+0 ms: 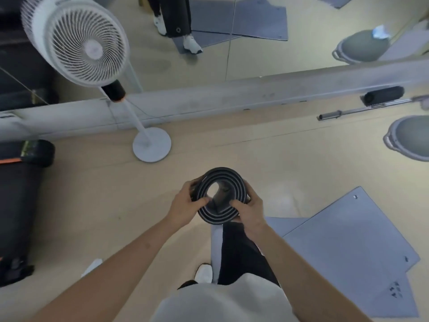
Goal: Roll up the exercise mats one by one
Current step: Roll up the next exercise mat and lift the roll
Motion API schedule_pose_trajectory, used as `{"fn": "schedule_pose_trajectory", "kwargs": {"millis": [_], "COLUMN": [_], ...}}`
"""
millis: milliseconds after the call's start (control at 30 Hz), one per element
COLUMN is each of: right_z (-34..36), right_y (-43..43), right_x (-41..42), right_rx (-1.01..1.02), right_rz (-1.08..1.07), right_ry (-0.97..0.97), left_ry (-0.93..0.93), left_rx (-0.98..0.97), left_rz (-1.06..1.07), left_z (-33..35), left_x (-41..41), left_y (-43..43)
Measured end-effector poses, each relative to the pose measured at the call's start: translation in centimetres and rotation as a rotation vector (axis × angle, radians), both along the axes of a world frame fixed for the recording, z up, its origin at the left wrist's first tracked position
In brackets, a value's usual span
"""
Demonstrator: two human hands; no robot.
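I've got my left hand and right hand with fingers pinching the loosely rolled mat upright above the floor; I'd tighten its coils next, flat mats waiting.

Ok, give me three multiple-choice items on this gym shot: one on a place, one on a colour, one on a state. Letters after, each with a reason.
1. Where does the white fan stand?
A. On the floor by the mirror wall, left of the hands
B. On top of the flat mats
C. Behind the person

2. What colour are the flat mats on the floor?
A. Red
B. Grey-blue
C. Green

3. What state is the mat in the hands in?
A. Spread flat
B. Folded in half
C. Rolled into a coil, seen end-on

Key: 1 A, its round base sits on the floor at the foot of the mirror. 2 B, both overlapping sheets look grey-blue. 3 C, the left hand and right hand grip a spiral of layers with an open centre.
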State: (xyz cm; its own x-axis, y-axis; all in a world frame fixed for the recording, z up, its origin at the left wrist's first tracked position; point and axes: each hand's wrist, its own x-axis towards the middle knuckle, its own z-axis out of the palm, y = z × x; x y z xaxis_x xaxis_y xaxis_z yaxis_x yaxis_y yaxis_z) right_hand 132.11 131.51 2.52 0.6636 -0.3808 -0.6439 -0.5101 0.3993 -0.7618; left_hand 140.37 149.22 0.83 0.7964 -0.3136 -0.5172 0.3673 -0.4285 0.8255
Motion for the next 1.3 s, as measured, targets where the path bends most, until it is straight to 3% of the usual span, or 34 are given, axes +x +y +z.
{"fn": "schedule_pose_trajectory", "kwargs": {"millis": [233, 400, 567, 900, 1300], "right_z": [-1.7, -2.3, -4.2, -12.8, -20.3], "right_y": [-7.6, -11.6, -13.4, -10.4, -6.2], "right_x": [17.1, 28.4, 39.2, 56.4, 70.3], "right_rx": [0.054, 0.104, 0.095, 0.08, 0.087], "right_rz": [0.044, 0.071, 0.109, 0.093, 0.097], "right_ry": [0.009, 0.078, 0.149, 0.246, 0.277], "left_ry": [0.02, 0.068, 0.128, 0.229, 0.147], "left_rx": [0.081, 0.053, 0.028, 0.02, 0.092], "left_rz": [0.134, 0.352, 0.433, 0.499, 0.559], "left_z": [-1.3, -1.7, -4.1, -12.7, -20.9], "left_x": [15.4, 24.1, 33.7, 50.9, 64.2], "left_y": [-7.2, -11.0, -12.9, -11.5, -7.5]}}
